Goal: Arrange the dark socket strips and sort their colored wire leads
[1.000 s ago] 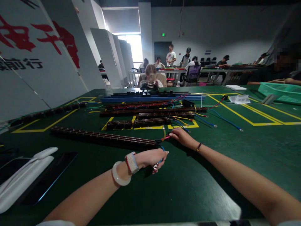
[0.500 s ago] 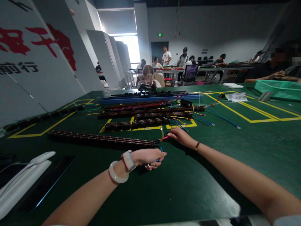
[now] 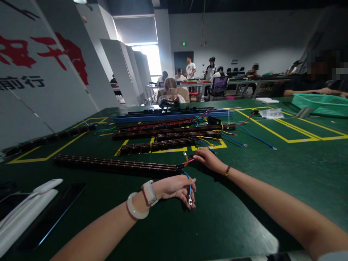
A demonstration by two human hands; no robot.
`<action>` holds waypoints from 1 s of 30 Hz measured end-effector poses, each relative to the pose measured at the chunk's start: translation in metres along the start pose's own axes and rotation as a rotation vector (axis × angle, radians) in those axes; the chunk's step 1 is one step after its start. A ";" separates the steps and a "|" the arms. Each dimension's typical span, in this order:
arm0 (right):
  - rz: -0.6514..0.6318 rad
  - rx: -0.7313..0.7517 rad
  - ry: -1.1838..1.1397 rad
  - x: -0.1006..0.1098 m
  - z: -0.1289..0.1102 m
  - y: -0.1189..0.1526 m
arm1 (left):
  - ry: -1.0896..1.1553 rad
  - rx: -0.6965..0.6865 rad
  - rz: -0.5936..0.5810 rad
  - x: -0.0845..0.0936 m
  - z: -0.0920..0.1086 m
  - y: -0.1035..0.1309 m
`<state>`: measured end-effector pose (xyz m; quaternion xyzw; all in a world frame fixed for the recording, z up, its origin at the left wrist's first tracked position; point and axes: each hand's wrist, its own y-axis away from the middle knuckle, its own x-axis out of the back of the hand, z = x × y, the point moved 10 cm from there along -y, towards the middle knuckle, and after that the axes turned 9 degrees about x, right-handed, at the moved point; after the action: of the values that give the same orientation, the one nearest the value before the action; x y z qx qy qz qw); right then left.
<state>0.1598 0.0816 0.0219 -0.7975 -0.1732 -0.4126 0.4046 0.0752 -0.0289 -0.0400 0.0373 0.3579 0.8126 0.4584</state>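
Observation:
A long dark bar assembly (image 3: 116,165) lies across the green table, with short wires at its right end. My left hand (image 3: 179,186) is beside that end, its fingers apart; a blue wire (image 3: 190,186) with a ring terminal (image 3: 190,200) runs down across the fingers, and I cannot tell how firmly it is held. My right hand (image 3: 208,158) pinches a red wire (image 3: 190,160) coming from the same end. Between the hands and the bars, a yellow-green wire (image 3: 186,159) curves upward with a metal terminal at its tip.
Behind lie several similar bar assemblies (image 3: 168,143) with coloured wires, then a blue rail (image 3: 174,116). At the left are a white device (image 3: 32,206) and a dark tablet (image 3: 58,214). A green basket (image 3: 320,105) stands at the right near a person's hands. A person sits opposite.
My left hand has opened its fingers and turned, so the blue wire and its ring terminal now show hanging across them. My right hand stays at the red wire.

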 end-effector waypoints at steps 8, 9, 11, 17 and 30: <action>0.090 -0.089 -0.047 0.014 0.013 0.000 | 0.086 -0.015 -0.097 -0.005 0.002 0.003; 0.068 -0.106 -0.051 0.013 0.015 0.000 | 0.101 -0.016 -0.107 -0.005 0.002 0.004; 0.021 -0.140 -0.056 0.012 0.016 0.000 | 0.139 -0.019 -0.132 -0.004 0.001 0.003; 0.096 -0.170 -0.137 0.034 -0.001 -0.007 | 0.310 -0.127 -0.159 0.000 0.011 0.000; 0.058 -0.054 -0.434 0.048 -0.083 -0.025 | 0.334 -0.151 0.008 0.008 0.009 -0.006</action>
<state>0.1302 0.0293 0.1000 -0.8829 -0.2220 -0.2239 0.3480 0.0784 -0.0163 -0.0391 -0.1311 0.3670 0.8339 0.3907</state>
